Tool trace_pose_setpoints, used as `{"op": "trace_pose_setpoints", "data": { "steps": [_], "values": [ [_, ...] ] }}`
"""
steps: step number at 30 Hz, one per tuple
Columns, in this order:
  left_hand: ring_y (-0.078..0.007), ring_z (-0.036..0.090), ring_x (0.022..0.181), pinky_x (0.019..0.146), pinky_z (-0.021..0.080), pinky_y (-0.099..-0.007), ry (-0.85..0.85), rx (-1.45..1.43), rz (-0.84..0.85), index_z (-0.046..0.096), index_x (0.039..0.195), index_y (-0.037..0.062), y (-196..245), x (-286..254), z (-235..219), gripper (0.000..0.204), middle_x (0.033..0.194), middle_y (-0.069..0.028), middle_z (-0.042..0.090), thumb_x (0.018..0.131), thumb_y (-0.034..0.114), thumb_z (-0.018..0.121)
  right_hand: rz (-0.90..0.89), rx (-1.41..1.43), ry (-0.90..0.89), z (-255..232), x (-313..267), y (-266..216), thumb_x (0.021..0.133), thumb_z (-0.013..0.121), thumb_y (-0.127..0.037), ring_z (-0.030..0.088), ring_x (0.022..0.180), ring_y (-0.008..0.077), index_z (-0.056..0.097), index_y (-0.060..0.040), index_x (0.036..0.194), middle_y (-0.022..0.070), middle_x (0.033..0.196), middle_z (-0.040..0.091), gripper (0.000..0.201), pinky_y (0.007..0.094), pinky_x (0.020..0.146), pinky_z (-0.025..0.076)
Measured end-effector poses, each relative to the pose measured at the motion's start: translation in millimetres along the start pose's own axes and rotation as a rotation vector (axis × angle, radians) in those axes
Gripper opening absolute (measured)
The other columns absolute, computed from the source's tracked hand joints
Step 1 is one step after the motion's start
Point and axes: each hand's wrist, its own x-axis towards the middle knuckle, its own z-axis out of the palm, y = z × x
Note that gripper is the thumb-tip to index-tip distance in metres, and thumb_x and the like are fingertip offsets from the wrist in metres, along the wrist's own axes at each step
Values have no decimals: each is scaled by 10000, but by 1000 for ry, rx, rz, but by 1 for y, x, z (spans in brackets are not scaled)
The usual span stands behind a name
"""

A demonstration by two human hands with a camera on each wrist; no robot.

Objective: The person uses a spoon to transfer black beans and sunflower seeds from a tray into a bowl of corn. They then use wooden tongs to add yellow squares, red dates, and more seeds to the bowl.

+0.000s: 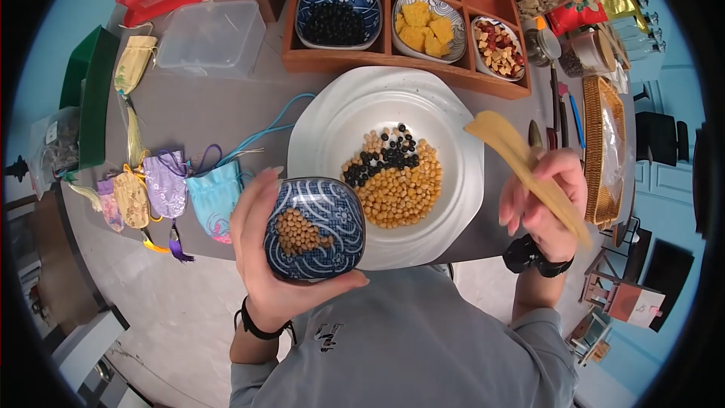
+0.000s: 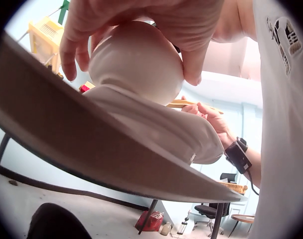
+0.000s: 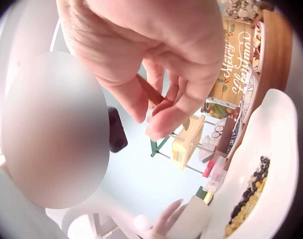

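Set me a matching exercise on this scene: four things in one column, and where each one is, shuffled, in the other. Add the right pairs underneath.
Things
1. Blue wave-patterned bowl
2. Long tan utensil
3. Yellow chunks
4. Light blue pouch

Places
A. On the grey table, beside the lilac pouch
B. In a patterned dish within the wooden tray
C. In the left hand
D. In the right hand

Right pairs: 1-C, 2-D, 3-B, 4-A
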Motion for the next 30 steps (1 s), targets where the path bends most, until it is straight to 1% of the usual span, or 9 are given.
{"op": "trace_pose_setpoints", "data": {
  "steps": [1, 4, 5, 9, 16, 21, 24, 27, 30],
  "values": [
    [-388, 478, 1364, 1134, 391, -490, 12, -16, -6, 372, 1504, 8, 0, -1, 1, 1324, 1497, -277, 439, 472, 537, 1011, 45, -144, 94, 2, -2, -2, 943, 737, -87, 693, 775, 179, 569, 46, 1237, 147, 982, 658, 363, 239, 602, 526],
    [-392, 487, 1350, 1128, 399, -496, 35, -53, -6, 370, 1506, 19, -2, -1, 5, 1327, 1484, -273, 444, 472, 556, 1005, 172, -361, 164, 7, 9, -4, 944, 739, -91, 684, 769, 137, 587, 77, 1252, 150, 990, 685, 382, 224, 589, 512],
    [-393, 488, 1348, 1128, 401, -499, 34, -58, 0, 371, 1506, 24, -3, -1, 5, 1329, 1482, -272, 443, 469, 566, 1002, 194, -313, 214, 8, 12, -2, 925, 751, -62, 680, 766, 123, 623, 93, 1234, 159, 993, 712, 369, 220, 585, 508],
    [-396, 491, 1340, 1127, 406, -511, 10, -8, 3, 375, 1501, 40, 0, 1, 3, 1343, 1476, -269, 437, 446, 601, 990, 408, -347, 212, 9, 31, -10, 881, 763, 9, 686, 785, 125, 672, 80, 1180, 140, 983, 737, 320, 222, 642, 531],
    [-400, 495, 1333, 1114, 427, -509, -4, 3, -15, 366, 1511, 75, 0, 1, 0, 1352, 1470, -261, 431, 428, 571, 1007, 52, -855, -22, 5, 49, 2, 825, 799, 5, 707, 837, 172, 734, 52, 1056, 123, 995, 749, 245, 285, 728, 552],
    [-395, 500, 1328, 1087, 456, -510, 11, -26, -43, 357, 1518, 90, -2, -3, 1, 1353, 1463, -271, 434, 421, 496, 1037, 34, -812, -30, 4, 44, 15, 816, 816, -45, 723, 845, 219, 733, 32, 1016, 130, 982, 757, 230, 327, 714, 553],
    [-392, 507, 1322, 1076, 473, -506, 56, -75, -35, 337, 1527, 90, -5, -7, 4, 1369, 1457, -281, 439, 422, 488, 1040, -20, -879, -162, 3, 50, 17, 835, 805, -69, 724, 829, 257, 722, 16, 1007, 123, 965, 757, 209, 345, 696, 553],
    [-425, 491, 1340, 1102, 426, -540, 72, -130, -35, 314, 1507, 41, -4, -10, 5, 1345, 1442, -268, 439, 449, 426, 1050, -23, -975, -298, 5, 58, 14, 840, 799, -68, 715, 818, 281, 707, 8, 998, 111, 971, 753, 198, 360, 687, 553],
    [-428, 491, 1339, 1103, 424, -539, 90, -140, -50, 316, 1508, 39, -3, -12, 7, 1345, 1442, -265, 436, 450, 433, 1048, -41, -974, -332, 7, 62, 16, 843, 791, -61, 705, 820, 283, 706, 8, 1004, 103, 975, 749, 195, 364, 689, 551]
  ]
}}
